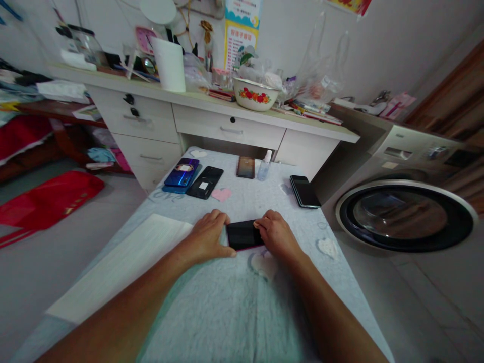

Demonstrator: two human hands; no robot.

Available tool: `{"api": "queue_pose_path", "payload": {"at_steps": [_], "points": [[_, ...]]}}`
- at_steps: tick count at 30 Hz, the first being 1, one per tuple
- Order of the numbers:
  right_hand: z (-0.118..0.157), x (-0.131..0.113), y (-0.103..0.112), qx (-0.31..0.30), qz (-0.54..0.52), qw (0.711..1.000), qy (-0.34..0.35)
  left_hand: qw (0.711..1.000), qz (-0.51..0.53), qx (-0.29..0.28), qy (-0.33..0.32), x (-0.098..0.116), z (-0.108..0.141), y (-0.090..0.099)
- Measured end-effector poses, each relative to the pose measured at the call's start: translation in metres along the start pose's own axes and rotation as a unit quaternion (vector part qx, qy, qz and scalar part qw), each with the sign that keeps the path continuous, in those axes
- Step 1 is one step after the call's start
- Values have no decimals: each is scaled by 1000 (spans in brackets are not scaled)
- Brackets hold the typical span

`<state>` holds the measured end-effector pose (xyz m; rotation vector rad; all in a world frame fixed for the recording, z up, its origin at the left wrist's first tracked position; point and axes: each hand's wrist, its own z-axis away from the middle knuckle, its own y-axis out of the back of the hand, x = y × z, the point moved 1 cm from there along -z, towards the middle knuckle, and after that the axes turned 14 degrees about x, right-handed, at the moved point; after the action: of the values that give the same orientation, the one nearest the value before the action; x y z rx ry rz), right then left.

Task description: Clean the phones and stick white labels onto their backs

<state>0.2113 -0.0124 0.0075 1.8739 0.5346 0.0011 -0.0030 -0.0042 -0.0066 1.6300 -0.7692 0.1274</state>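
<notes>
A smartphone [245,235] lies flat, dark screen up, on the cloth-covered table [212,312]. My left hand [209,234] grips its left end, with the thumb at the near corner and the fingers at the far one. Over the right part of the screen, my right hand [275,233] has its fingers pinched together and pressed down. Whatever they hold, if anything, is too small to make out. Beyond my hands stand a clear spray bottle [264,167] and a small brown, pixelated item [245,167].
Blue phones [182,174] and a black phone [206,182] lie at the far left. Stacked dark phones [304,191] rest at the right. A white strip [124,267] lies along the left side. Behind are a drawer desk [230,126] and a washing machine [401,201].
</notes>
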Motion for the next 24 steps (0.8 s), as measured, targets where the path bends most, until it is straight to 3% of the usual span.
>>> {"api": "queue_pose_path", "payload": {"at_steps": [15,24], "points": [[1,43,13,12,90,995,-41,1000,3,1,7,2,0,2],[4,41,17,0,95,995,-39,1000,1,0,7,2,-1,2]]}}
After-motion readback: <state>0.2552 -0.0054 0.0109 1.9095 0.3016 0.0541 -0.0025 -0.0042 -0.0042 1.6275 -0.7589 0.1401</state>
